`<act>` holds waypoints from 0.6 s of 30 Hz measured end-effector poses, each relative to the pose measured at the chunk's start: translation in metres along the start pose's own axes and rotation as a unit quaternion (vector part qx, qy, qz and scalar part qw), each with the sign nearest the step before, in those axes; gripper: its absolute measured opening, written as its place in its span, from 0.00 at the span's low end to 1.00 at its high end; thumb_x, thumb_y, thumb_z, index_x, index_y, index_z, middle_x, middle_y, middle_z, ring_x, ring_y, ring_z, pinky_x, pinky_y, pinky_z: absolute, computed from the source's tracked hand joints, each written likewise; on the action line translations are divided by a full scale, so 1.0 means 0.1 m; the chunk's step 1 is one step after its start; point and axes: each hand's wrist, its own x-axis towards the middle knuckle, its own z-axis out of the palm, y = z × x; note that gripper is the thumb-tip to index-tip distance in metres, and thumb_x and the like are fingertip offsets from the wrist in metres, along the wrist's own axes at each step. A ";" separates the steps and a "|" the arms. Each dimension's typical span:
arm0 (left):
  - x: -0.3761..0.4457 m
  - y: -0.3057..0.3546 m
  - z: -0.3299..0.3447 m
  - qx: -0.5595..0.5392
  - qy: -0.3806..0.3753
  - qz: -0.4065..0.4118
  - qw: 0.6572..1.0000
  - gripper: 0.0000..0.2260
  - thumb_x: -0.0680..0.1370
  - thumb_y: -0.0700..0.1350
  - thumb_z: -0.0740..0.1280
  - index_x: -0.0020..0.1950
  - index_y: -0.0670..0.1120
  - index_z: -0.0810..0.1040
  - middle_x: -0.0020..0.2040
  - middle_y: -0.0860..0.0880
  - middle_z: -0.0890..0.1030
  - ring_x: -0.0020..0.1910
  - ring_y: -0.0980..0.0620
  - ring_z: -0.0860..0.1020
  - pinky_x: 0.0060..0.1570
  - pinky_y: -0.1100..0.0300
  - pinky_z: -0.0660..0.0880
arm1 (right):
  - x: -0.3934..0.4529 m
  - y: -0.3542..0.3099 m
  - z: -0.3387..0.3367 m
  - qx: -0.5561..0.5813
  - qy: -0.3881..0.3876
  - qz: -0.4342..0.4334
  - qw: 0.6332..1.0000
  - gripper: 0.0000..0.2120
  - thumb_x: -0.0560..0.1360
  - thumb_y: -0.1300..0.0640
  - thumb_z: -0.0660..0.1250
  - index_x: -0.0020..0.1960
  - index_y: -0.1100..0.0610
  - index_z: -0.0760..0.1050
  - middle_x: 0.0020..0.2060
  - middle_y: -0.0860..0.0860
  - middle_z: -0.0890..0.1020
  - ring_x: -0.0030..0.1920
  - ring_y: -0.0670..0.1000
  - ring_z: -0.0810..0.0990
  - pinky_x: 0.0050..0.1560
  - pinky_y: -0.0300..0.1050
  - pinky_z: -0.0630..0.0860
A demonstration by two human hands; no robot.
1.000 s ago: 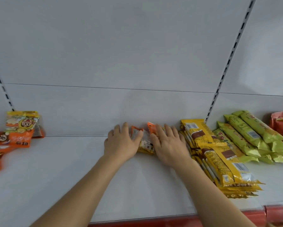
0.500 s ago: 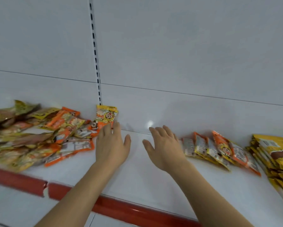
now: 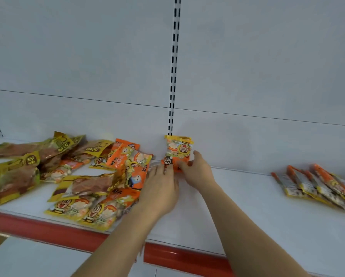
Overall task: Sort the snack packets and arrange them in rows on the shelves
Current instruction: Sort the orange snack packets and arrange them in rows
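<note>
An orange and yellow snack packet (image 3: 178,150) stands upright against the back wall of the white shelf (image 3: 247,206). My right hand (image 3: 197,170) grips its lower right corner with fingers and thumb. My left hand (image 3: 160,188) lies flat with its fingertips touching the packet's lower left edge. A loose heap of packets (image 3: 71,176), yellow-brown ones and orange ones, lies to the left. A leaning row of orange packets (image 3: 315,184) sits at the right.
The shelf's red front strip (image 3: 177,254) runs along the near edge. A slotted black-and-white upright (image 3: 173,66) climbs the white back panel just above the standing packet. Bare shelf lies between my arms and the row on the right.
The view has swung left, away from the orange row and the yellow stacks. Both hands left the row, crossed the shelf and closed in on the upright packet; my right hand has taken hold of it.
</note>
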 end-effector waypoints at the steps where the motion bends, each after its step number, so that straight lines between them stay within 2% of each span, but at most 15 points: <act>1: 0.01 -0.01 -0.02 -0.020 -0.003 0.000 1.000 0.24 0.86 0.48 0.56 0.82 0.44 0.59 0.78 0.42 0.66 0.78 0.42 0.62 0.76 0.49 0.62 | 0.02 -0.01 0.02 0.015 0.017 0.006 1.000 0.26 0.77 0.46 0.70 0.69 0.59 0.69 0.57 0.55 0.82 0.59 0.58 0.79 0.51 0.47 0.73; 3: 0.00 -0.01 -0.08 -0.080 0.012 -0.002 0.997 0.25 0.86 0.47 0.56 0.82 0.42 0.57 0.78 0.41 0.66 0.78 0.42 0.62 0.75 0.49 0.63 | 0.04 -0.01 0.01 0.026 0.053 -0.003 0.998 0.15 0.76 0.50 0.71 0.59 0.55 0.78 0.48 0.52 0.85 0.51 0.56 0.82 0.49 0.49 0.78; 5: -0.02 0.05 -0.16 -0.160 0.053 -0.013 0.986 0.26 0.86 0.48 0.57 0.82 0.41 0.56 0.77 0.41 0.67 0.77 0.43 0.64 0.72 0.51 0.66 | 0.00 0.01 -0.07 0.026 0.097 -0.023 0.995 0.05 0.77 0.53 0.69 0.49 0.54 0.80 0.41 0.50 0.84 0.44 0.56 0.81 0.45 0.50 0.78; 8: 0.01 0.18 -0.29 -0.313 0.090 -0.066 0.943 0.30 0.85 0.58 0.59 0.81 0.42 0.59 0.77 0.44 0.70 0.75 0.44 0.69 0.69 0.51 0.69 | -0.16 0.04 -0.26 0.114 0.134 -0.047 0.983 0.04 0.78 0.55 0.67 0.48 0.52 0.81 0.39 0.49 0.85 0.42 0.53 0.82 0.47 0.53 0.79; 9: 0.04 0.22 -0.33 -0.368 0.086 -0.082 0.922 0.29 0.84 0.60 0.60 0.79 0.43 0.64 0.73 0.47 0.74 0.72 0.46 0.73 0.67 0.52 0.72 | -0.24 0.04 -0.32 0.140 0.115 -0.061 0.982 0.05 0.79 0.56 0.67 0.48 0.52 0.82 0.39 0.49 0.85 0.40 0.51 0.81 0.47 0.53 0.79; 11: 0.11 0.26 -0.39 -0.451 0.078 -0.102 0.883 0.20 0.82 0.59 0.65 0.67 0.46 0.75 0.59 0.52 0.82 0.61 0.49 0.80 0.57 0.54 0.76 | -0.39 0.03 -0.40 0.140 0.049 -0.101 0.984 0.07 0.79 0.58 0.66 0.47 0.51 0.82 0.38 0.51 0.85 0.37 0.48 0.79 0.45 0.52 0.78; 13: 0.15 0.27 -0.44 -0.450 0.093 -0.097 0.883 0.14 0.82 0.56 0.66 0.55 0.46 0.79 0.48 0.50 0.83 0.50 0.50 0.82 0.47 0.58 0.76 | -0.44 0.04 -0.42 0.116 0.015 -0.122 0.986 0.08 0.80 0.58 0.65 0.50 0.50 0.83 0.39 0.50 0.85 0.39 0.47 0.79 0.46 0.50 0.77; 15: 0.12 0.26 -0.51 -0.424 0.131 -0.093 0.891 0.13 0.83 0.53 0.65 0.45 0.46 0.73 0.39 0.50 0.77 0.38 0.53 0.77 0.34 0.68 0.70 | -0.38 0.06 -0.42 0.123 0.031 -0.108 0.986 0.12 0.81 0.58 0.62 0.58 0.48 0.81 0.43 0.45 0.86 0.46 0.45 0.83 0.52 0.49 0.80; 16: 0.10 0.24 -0.56 -0.415 0.148 -0.092 0.893 0.14 0.84 0.52 0.65 0.43 0.48 0.69 0.37 0.51 0.74 0.35 0.54 0.73 0.31 0.67 0.67 | -0.31 0.07 -0.42 0.121 0.050 -0.090 0.987 0.14 0.82 0.58 0.61 0.63 0.49 0.80 0.47 0.44 0.86 0.51 0.46 0.83 0.56 0.50 0.80; 18: 0.05 0.17 -0.65 -0.390 0.170 -0.109 0.898 0.14 0.84 0.52 0.64 0.43 0.48 0.66 0.36 0.52 0.71 0.34 0.55 0.71 0.30 0.64 0.64 | -0.18 0.07 -0.40 0.058 0.070 -0.067 0.994 0.18 0.82 0.56 0.61 0.70 0.54 0.75 0.58 0.47 0.83 0.61 0.51 0.80 0.64 0.49 0.75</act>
